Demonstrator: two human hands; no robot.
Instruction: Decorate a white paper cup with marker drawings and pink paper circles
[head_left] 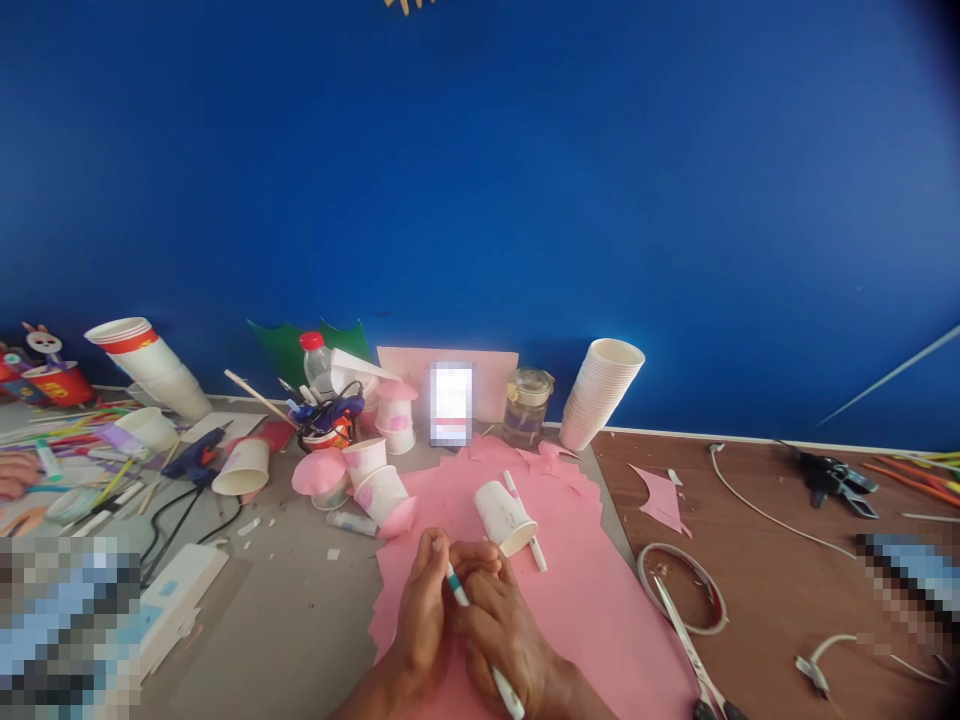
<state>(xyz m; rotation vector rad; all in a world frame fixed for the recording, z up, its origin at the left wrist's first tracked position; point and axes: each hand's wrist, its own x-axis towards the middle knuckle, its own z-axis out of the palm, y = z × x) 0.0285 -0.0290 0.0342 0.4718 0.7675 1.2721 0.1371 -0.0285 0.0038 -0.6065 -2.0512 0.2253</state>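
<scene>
A white marker [507,690] with a teal band is gripped in my right hand [501,612], its tail slanting toward me. My left hand [421,605] is closed beside the marker's front end, thumb raised; what it holds, if anything, is hidden. Just beyond my fingers a white paper cup [498,508] with small dark marks lies on its side, its mouth toward me. A second white marker [539,555] lies partly behind the cup. Both hands are over a large pink paper sheet [592,620] with ragged edges.
Scissors [686,640] and a tape roll [712,625] lie at right. A tall cup stack [600,390] leans near the blue wall, beside a glass jar [527,405]. Pink-topped cups [322,475] stand left; a glue gun [196,452] has a trailing cord. Another person's hand [19,475] shows far left.
</scene>
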